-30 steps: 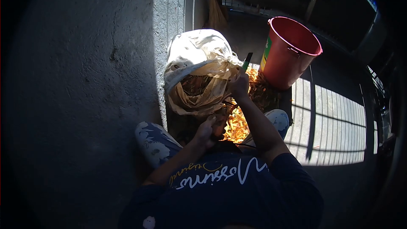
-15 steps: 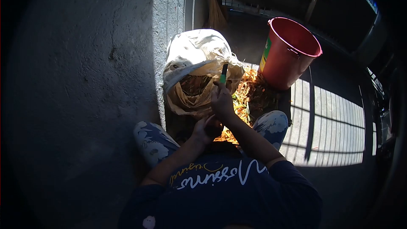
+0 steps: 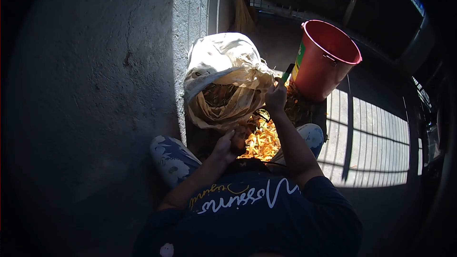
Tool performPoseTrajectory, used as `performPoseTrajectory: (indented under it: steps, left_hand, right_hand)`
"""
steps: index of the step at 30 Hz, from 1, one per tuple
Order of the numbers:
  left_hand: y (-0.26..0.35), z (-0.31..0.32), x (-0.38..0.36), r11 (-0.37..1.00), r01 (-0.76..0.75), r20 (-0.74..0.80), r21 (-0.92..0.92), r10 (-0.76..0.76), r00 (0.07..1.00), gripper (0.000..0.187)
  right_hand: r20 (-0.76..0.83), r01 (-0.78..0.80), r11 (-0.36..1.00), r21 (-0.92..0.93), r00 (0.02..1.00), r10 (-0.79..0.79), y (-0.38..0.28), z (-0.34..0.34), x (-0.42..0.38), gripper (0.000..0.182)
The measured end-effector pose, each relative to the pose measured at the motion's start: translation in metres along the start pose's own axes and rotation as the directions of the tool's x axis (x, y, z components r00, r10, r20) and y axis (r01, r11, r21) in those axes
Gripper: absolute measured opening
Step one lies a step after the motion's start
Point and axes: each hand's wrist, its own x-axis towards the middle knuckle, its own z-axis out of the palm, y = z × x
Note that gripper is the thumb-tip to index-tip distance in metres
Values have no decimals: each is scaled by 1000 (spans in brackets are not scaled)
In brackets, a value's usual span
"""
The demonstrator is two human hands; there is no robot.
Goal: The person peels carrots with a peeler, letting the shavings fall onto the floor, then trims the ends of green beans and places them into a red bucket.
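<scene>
My right hand (image 3: 276, 97) is closed around a tool with a green-and-black handle (image 3: 287, 74). The handle's black end points up and away to the right. Below the fist shows a dark, curved piece (image 3: 262, 115), perhaps the tool's head, over the orange peelings. My left hand (image 3: 223, 147) grips a reddish-brown rounded piece of produce (image 3: 239, 142), held in shadow between my knees; its kind cannot be made out. Bright orange peelings (image 3: 263, 140) lie in a heap just right of it. The two hands are apart.
Ahead, a whitish woven sack (image 3: 221, 52) lies with its mouth facing me, dark contents inside. A red bucket (image 3: 328, 66) stands at the right, beside scattered peelings. A rough concrete wall (image 3: 95, 76) rises on the left. A broom (image 3: 243, 16) leans at the back.
My right hand has moved right and away from my left hand, and the tool's handle now leans right. My left hand stays nearly in place, with more peelings uncovered.
</scene>
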Motion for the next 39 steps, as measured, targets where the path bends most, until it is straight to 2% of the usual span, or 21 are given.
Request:
performPoseTrajectory:
  steps: [1,3,5,7,11,13,14,16,17,18,20,21,23,24,26,28,29,30,34,38,39]
  left_hand:
    - [3,1,1,996,69,5,-59,-69,998,31]
    - [4,10,1,992,82,-4,-100,-83,997,32]
    - [1,7,5,986,98,-24,-134,-102,995,32]
    - [-2,-4,14,997,73,103,-27,-70,992,34]
    - [4,-6,16,997,60,96,44,-64,993,33]
    - [8,7,10,989,-24,-71,-146,14,997,34]
    - [13,7,7,989,-28,-72,-146,18,997,34]
    - [29,1,0,995,-41,57,-90,46,997,33]
    - [36,-8,2,993,-118,160,-21,120,980,35]
    - [43,-4,-2,992,-123,160,-23,125,979,35]
    - [55,6,-9,969,-216,78,-122,226,971,39]
    - [58,4,-10,968,-220,77,-123,231,970,39]
    - [61,-3,-10,964,-265,230,-4,259,938,45]
    - [62,-6,-10,955,-291,306,56,261,916,49]
    - [65,-12,-10,922,-349,452,167,242,858,59]
    - [68,-19,-16,899,-356,486,256,199,851,67]
    - [68,-21,-18,866,-367,517,341,154,842,76]
    - [68,-18,-20,866,-366,515,340,155,843,76]
    - [62,-11,-20,720,-529,488,449,299,820,81]
    - [58,-10,-21,656,-565,446,501,364,818,72]
    - [57,-8,-22,656,-564,445,501,364,818,72]
  right_hand:
    - [-1,6,1000,-3,1000,-6,-10,-8,-4,28]
    - [223,-202,926,319,966,133,-34,-22,-18,33]
    - [297,-238,912,335,945,138,-50,-28,-31,32]
    - [434,-317,893,320,887,159,-70,-40,-40,30]
    - [431,-256,907,333,897,94,-63,-32,-46,36]
    - [471,-233,823,518,881,-47,-59,-40,-40,50]
    - [472,-231,822,521,880,-51,-54,-43,-40,50]
    - [648,-464,529,711,724,-235,-45,-53,-42,62]
    - [743,-581,489,650,620,-252,-42,-61,-43,60]
    - [744,-580,490,651,617,-257,-37,-62,-46,60]
    - [809,-500,654,568,484,-333,-28,-61,-52,50]
    - [809,-499,654,569,481,-337,-27,-63,-56,50]
    - [915,-433,812,391,276,-293,-26,-64,-62,39]
    - [916,-435,811,391,274,-294,-30,-65,-64,39]
    - [882,-166,883,438,268,-387,-42,-65,-69,31]
    - [883,-142,887,439,249,-397,-54,-73,-70,32]
    - [904,-184,891,416,190,-383,-55,-73,-72,32]
    - [920,-224,893,390,130,-369,-55,-72,-74,33]
    - [919,-188,900,393,83,-384,-57,-73,-74,35]
    - [924,-149,912,382,68,-376,-52,-67,-77,34]
    - [919,-82,918,389,104,-380,-53,-67,-78,33]
